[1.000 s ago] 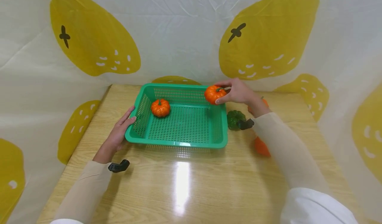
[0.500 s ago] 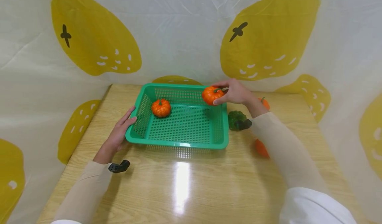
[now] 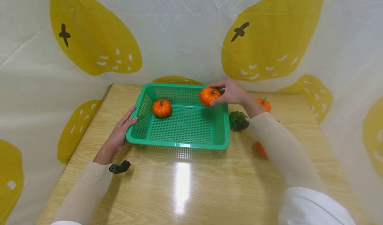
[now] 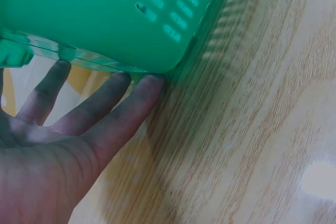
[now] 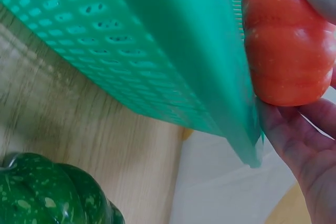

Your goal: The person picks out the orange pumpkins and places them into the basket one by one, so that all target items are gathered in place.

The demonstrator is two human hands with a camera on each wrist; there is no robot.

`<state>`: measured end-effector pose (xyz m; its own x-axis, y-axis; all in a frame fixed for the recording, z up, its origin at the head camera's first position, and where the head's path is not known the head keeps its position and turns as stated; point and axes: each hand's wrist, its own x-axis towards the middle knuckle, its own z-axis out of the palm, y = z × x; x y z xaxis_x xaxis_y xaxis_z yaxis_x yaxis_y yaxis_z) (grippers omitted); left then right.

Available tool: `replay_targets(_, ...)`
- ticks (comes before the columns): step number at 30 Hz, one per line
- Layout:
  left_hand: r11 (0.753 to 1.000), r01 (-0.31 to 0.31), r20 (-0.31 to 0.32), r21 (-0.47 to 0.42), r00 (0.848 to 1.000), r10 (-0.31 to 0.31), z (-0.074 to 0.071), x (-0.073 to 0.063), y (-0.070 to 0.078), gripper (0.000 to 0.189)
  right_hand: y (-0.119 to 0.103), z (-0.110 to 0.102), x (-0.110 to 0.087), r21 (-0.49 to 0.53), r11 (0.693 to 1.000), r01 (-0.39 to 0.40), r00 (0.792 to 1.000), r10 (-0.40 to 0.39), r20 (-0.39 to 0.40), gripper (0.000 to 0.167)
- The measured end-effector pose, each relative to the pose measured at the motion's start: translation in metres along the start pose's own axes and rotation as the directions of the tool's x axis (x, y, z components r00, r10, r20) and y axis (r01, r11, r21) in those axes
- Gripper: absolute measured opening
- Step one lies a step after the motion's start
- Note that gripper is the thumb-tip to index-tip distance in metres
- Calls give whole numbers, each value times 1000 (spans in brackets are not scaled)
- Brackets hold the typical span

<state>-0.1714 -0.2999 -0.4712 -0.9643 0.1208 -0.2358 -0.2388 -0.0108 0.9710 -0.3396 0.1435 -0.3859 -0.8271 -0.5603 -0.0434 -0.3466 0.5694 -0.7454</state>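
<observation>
A green plastic basket (image 3: 179, 145) with slotted walls stands on the wooden table. At its left end my left hand (image 3: 119, 131) holds the rim, thumb on top; the left wrist view shows the fingertips (image 4: 152, 80) against the outer wall. My right hand (image 3: 232, 92) grips a small orange pumpkin (image 3: 206, 97) with a green stem, over the basket's back right corner. In the right wrist view this pumpkin (image 5: 286, 40) sits between thumb and fingers, close beside the rim. Another orange pumpkin (image 3: 162, 108) lies inside the basket, towards the left.
Right of the basket lies a dark green speckled pumpkin (image 3: 237, 120). An orange pumpkin (image 3: 264, 104) shows behind the right forearm, and another orange thing (image 3: 262, 149) is partly hidden under it. A lemon-print cloth (image 3: 179, 35) hangs behind the table.
My right hand has moved slightly left with the orange pumpkin, further in over the basket. More of the orange pumpkin behind the right forearm shows. The left hand stays at the rim.
</observation>
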Motion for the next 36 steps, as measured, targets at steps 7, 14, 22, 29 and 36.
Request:
replay_targets(7, 1000, -6, -6, 14, 1000, 6, 1, -1, 0, 62, -2, 4, 4, -42, 999, 15, 1000, -15, -2, 72)
replay_targets(14, 1000, 2, -6, 14, 1000, -2, 1, -1, 1, 62, -5, 5, 6, -45, 999, 14, 1000, -13, 15, 74)
replay_targets(22, 1000, 8, -13, 26, 1000, -8, 1, -1, 2, 62, -11, 4, 9, -46, 999, 22, 999, -21, 35, 74)
replay_targets(29, 998, 25, -37, 63, 999, -23, 0, -1, 2, 62, -15, 5, 12, -55, 999, -4, 999, 7, 52, 76)
replay_targets(36, 997, 30, -43, 70, 999, -27, 0, -1, 4, 62, -19, 8, 15, -54, 999, 2, 997, 2, 71, 77)
